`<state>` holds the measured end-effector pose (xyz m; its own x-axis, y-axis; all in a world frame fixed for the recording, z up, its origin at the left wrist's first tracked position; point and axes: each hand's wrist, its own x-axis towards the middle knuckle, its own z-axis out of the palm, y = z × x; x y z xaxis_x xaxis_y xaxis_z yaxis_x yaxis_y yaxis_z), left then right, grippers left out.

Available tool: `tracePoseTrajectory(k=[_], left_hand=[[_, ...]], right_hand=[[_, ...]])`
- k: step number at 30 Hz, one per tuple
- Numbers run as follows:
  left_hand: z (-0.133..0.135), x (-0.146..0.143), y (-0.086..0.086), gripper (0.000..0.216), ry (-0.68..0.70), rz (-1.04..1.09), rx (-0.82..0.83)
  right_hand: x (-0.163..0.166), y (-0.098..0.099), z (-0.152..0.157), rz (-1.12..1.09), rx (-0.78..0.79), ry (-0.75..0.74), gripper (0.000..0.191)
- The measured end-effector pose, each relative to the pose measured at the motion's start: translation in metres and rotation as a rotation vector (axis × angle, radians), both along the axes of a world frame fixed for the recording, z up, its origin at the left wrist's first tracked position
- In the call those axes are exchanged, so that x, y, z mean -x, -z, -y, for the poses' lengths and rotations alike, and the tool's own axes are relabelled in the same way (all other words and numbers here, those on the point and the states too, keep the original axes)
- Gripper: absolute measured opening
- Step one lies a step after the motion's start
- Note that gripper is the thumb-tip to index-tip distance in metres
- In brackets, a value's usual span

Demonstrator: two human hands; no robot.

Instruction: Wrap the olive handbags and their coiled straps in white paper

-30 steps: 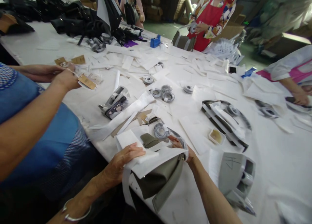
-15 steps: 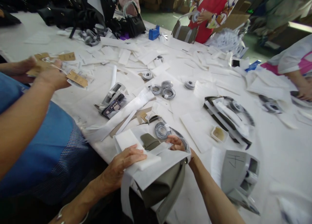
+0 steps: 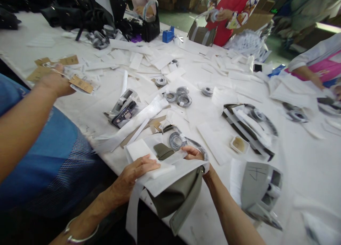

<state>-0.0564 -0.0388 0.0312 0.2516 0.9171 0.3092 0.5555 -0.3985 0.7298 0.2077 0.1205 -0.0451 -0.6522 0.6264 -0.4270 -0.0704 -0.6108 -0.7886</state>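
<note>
An olive-green handbag (image 3: 176,195) lies at the table's near edge, its strap hanging toward me. White paper (image 3: 177,174) covers its upper side. My left hand (image 3: 140,170) presses its fingers over a thick white foam sheet (image 3: 142,152) on the bag; its thumb is out of sight. At the bag's far side, my right hand (image 3: 193,153) pinches the end of a white strip (image 3: 179,155). Beside that hand sits a grey wrapped handle coil (image 3: 176,141). An olive flap (image 3: 163,151) shows between the hands.
A co-worker's hand (image 3: 54,81) at left holds brown tags (image 3: 81,83). A phone (image 3: 124,114), several wrapped coils (image 3: 183,99) and paper scraps lie ahead. To the right are a small tub (image 3: 239,145), a wrapped bag (image 3: 247,131) and a grey tape dispenser (image 3: 259,188). Other people stand across the table.
My hands and the bag have barely moved; the loose white strip at the bag's left has swung slightly left. The co-worker's tags have shifted slightly left.
</note>
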Motion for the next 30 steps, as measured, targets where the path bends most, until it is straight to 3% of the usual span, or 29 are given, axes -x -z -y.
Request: tracePoseTrajectory(k=[3, 6, 11, 14, 18, 23, 28, 30], left_hand=[[0.001, -0.003, 0.002, 0.048, -0.007, -0.008, -0.003], [0.002, -0.005, 0.002, 0.043, -0.014, -0.013, 0.001], [-0.001, -0.006, -0.002, 0.040, -0.015, -0.005, -0.039], [-0.001, -0.006, -0.004, 0.041, -0.021, -0.017, -0.055], [-0.001, -0.006, -0.008, 0.040, -0.037, -0.046, -0.054], [-0.001, -0.008, -0.006, 0.040, -0.056, -0.072, -0.048], [0.003, -0.026, 0.009, 0.040, -0.113, -0.080, -0.060], [0.005, -0.037, 0.013, 0.037, -0.138, -0.087, -0.102]], right_hand=[[-0.007, 0.001, -0.003, 0.010, -0.099, -0.040, 0.027], [-0.009, -0.006, -0.004, 0.074, -0.176, -0.088, 0.027], [-0.003, -0.022, -0.002, 0.068, -0.133, -0.044, 0.033], [-0.004, -0.028, -0.001, 0.037, -0.103, -0.108, 0.036], [-0.009, -0.033, -0.001, 0.007, -0.194, -0.158, 0.027], [-0.006, -0.034, -0.001, 0.021, -0.259, -0.066, 0.028], [-0.015, -0.016, 0.005, 0.199, -0.303, 0.114, 0.026], [-0.027, -0.010, 0.009, 0.265, -0.355, 0.121, 0.020]])
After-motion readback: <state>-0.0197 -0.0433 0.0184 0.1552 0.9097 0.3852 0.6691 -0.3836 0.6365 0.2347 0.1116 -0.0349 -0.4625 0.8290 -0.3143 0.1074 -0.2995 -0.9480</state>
